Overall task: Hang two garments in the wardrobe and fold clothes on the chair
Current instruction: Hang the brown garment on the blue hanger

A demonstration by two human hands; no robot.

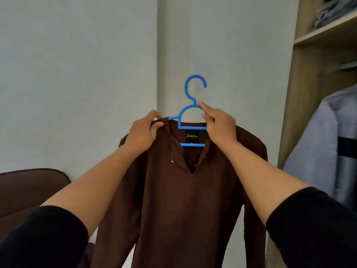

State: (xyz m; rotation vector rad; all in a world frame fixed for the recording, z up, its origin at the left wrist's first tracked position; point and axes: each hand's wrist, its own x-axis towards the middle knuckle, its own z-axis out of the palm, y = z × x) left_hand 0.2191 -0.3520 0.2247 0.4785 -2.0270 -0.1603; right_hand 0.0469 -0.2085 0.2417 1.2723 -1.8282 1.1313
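Observation:
A dark brown long-sleeved shirt [173,200] hangs on a blue plastic hanger [190,113], held up in front of a pale wall. My left hand [144,132] pinches the shirt's collar at the hanger's left arm. My right hand [218,124] grips the hanger's right shoulder, with the forefinger stretched up along it toward the hook. The hanger's left tip sticks out beyond the collar; its right end is hidden under my hand and the cloth. The open wardrobe [309,93] stands to the right.
Inside the wardrobe a pale bluish garment [328,151] hangs, and folded dark clothes [336,14] lie on an upper shelf. A brown chair back [29,190] shows at the lower left. A wall corner [157,55] runs behind the hanger.

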